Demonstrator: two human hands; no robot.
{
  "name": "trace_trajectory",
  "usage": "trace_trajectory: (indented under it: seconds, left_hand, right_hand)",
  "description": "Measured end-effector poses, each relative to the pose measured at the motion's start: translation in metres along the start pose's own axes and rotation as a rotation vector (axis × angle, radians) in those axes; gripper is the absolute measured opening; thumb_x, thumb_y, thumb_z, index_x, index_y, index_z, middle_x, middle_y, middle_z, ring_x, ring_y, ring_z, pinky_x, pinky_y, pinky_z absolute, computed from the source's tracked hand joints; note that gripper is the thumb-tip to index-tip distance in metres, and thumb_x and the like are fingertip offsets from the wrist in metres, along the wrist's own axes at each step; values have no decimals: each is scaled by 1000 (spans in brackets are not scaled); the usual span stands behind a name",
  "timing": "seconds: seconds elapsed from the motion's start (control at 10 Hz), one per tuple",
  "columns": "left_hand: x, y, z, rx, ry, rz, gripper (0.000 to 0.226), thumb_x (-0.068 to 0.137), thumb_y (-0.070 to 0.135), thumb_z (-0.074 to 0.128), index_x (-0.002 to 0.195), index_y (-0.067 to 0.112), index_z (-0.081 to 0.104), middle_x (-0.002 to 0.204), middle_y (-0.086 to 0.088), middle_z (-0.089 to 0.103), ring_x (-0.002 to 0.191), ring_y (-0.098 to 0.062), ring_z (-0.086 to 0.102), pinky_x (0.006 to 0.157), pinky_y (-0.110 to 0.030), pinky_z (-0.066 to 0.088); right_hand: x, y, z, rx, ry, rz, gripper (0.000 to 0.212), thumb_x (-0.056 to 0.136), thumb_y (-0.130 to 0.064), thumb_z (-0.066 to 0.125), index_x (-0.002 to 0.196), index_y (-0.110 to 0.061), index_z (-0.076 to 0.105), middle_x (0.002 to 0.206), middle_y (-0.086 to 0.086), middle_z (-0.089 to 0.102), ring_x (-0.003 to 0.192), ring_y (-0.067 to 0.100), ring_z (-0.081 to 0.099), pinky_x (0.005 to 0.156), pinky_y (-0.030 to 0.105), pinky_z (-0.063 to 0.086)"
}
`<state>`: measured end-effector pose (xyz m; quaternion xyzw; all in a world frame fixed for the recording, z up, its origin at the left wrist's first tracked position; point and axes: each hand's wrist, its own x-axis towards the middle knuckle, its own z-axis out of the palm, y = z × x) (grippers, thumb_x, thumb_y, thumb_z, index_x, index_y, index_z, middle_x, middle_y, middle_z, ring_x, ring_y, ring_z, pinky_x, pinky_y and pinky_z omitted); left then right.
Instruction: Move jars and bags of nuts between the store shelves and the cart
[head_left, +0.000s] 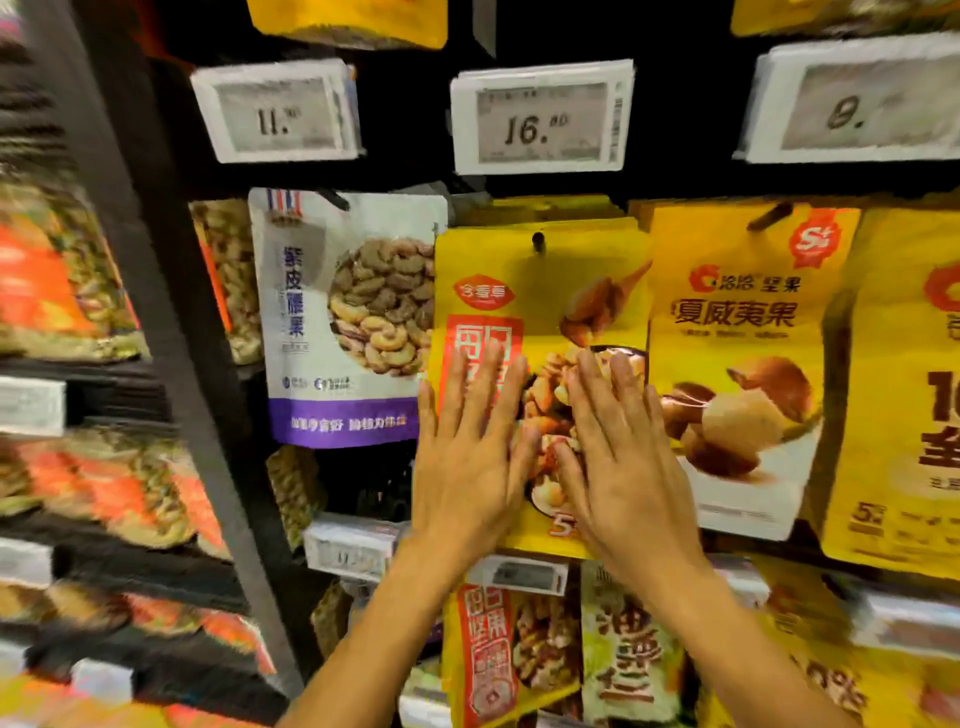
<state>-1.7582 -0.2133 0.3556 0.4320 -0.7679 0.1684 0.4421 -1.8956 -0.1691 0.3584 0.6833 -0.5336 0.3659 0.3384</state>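
Both hands, left hand (470, 457) and right hand (621, 462), are pressing flat, fingers straight, against the yellow nut bag (540, 291) hanging on its peg (538, 242) at frame centre; seemingly hung already, no cart showing.

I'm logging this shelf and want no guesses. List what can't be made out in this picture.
- Yellow nut bag: lower print, head view, covered by left hand and right hand.
- Right price tag: digits after 9 blurred, tag cut by the right edge.
- Left shelf packs: motion blur, labels unreadable.
- Bags behind the yellow one: count hidden by the front bag.
- Cart: out of view.
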Motion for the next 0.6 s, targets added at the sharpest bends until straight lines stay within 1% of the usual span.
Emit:
trace_trajectory:
  seconds: [0.1,0.2,0.3,0.4,0.5,0.6]
  left_hand:
    - [4,-8,18,98,-69,46,54,95,41,29,143,19,20,152,-6,14,139,-37,8,111,-55,9]
    - [3,-14,21,137,-80,65,55,96,43,27,145,20,18,153,-5,12,140,-35,6,115,-50,10]
    - [2,-15,16,114,-93,55,55,96,44,26,146,22,15,154,-3,8,141,-33,1,117,-45,7]
    - [3,-4,-2,-48,-112,27,52,98,39,35,146,22,22,155,-4,14,144,-29,5,116,-46,8]
    - [-7,3,-21,-94,-55,-6,48,95,28,48,140,12,42,146,-12,42,138,-31,34,113,-47,27]
    - [-28,21,-60,-296,3,-164,41,91,27,48,126,7,56,120,-10,61,110,-28,58,90,-37,46]
  right_hand:
    - [1,13,21,-273,-58,-40,54,99,-33,28,143,-1,29,150,13,28,143,23,10,116,41,8]
    - [-2,17,26,-412,-89,-49,56,101,-36,22,147,-5,24,154,10,22,146,21,3,115,49,4]
    - [-2,17,22,-465,-88,-53,56,100,-38,23,147,-7,25,154,7,24,145,24,14,113,55,6]
    - [2,8,6,-339,-41,-62,54,98,-35,29,143,-7,34,151,8,31,140,27,26,112,54,16]
    - [-5,7,-18,-168,10,-81,48,97,-29,34,137,-5,46,146,9,41,136,28,36,111,52,26]
    - [-24,13,-71,15,74,-63,38,93,-21,42,119,-4,64,127,11,61,118,27,58,97,44,48]
